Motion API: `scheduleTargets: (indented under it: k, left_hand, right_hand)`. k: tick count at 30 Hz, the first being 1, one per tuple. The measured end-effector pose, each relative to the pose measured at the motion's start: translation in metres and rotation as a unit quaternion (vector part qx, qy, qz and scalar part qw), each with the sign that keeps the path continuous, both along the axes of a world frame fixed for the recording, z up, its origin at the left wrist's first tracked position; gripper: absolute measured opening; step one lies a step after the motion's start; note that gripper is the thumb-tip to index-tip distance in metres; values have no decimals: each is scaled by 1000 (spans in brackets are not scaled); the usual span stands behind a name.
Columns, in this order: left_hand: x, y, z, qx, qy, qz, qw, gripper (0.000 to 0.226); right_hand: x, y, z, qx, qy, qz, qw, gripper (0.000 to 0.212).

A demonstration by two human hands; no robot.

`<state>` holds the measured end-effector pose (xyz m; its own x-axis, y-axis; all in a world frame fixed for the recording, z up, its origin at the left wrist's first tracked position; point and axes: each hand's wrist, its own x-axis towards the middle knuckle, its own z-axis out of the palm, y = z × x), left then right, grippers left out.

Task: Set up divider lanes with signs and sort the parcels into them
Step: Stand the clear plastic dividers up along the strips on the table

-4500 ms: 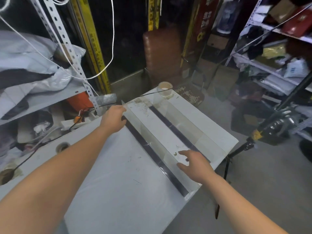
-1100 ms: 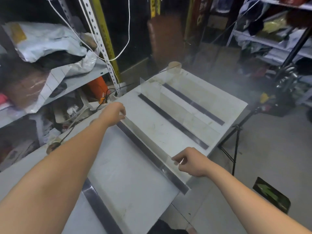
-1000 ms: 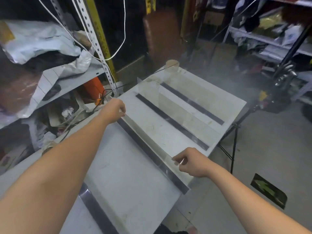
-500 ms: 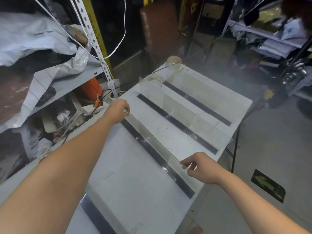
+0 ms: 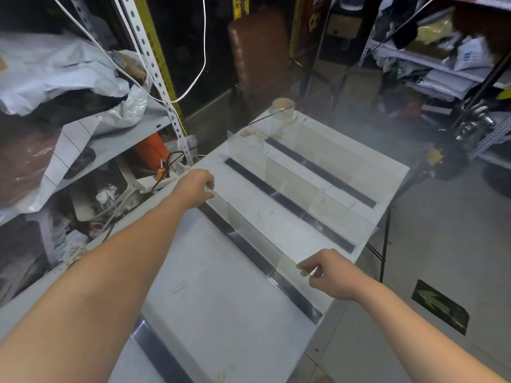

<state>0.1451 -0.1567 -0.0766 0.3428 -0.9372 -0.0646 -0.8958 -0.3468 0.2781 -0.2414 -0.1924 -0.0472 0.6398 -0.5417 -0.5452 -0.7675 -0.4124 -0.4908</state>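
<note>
A white table (image 5: 221,299) runs from 6 toward 1 o'clock, crossed by dark strips (image 5: 293,294). At 9 o'clock a metal shelf (image 5: 132,134) holds crumpled white and grey mailer bags (image 5: 55,73). Another shelf (image 5: 414,62) at 2 o'clock carries more bags. The far divider (image 5: 290,183), clear, stands upright along the middle strip. The near divider (image 5: 257,244), also clear, stands along the nearer strip. The left hand (image 5: 193,189) curls over its far top edge, and the right hand (image 5: 329,275) pinches its near top corner between thumb and forefinger. A tape roll (image 5: 282,106) rests at 12 o'clock.
</note>
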Motion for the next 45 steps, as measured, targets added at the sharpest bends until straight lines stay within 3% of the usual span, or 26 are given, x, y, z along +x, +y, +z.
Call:
scheduleTargets:
  k: [20,26,31,36,40,45]
  left_hand:
    - [-26,18,16,39,-16,27,999,56]
    - [-46,58,42,16,-117,117,986,54]
    - [-74,117,67,61,-115,213,968,49]
    - [-125,168,102,67,-94,270,956,24]
    - [-169,207,126,68,-103,310,943,39]
    - [-217,254,137,78,-131,356,922,28]
  right_hand:
    - [-4,11,10,-42,12,20,999,48]
    - [4,20,14,-126,7,56,990,49]
    - [22,32,29,-209,-19,141,968,51]
    - [36,58,62,-225,-89,200,950,51]
    - [39,78,87,-232,-133,240,933,51]
    - [35,109,108,-206,-183,274,921,51]
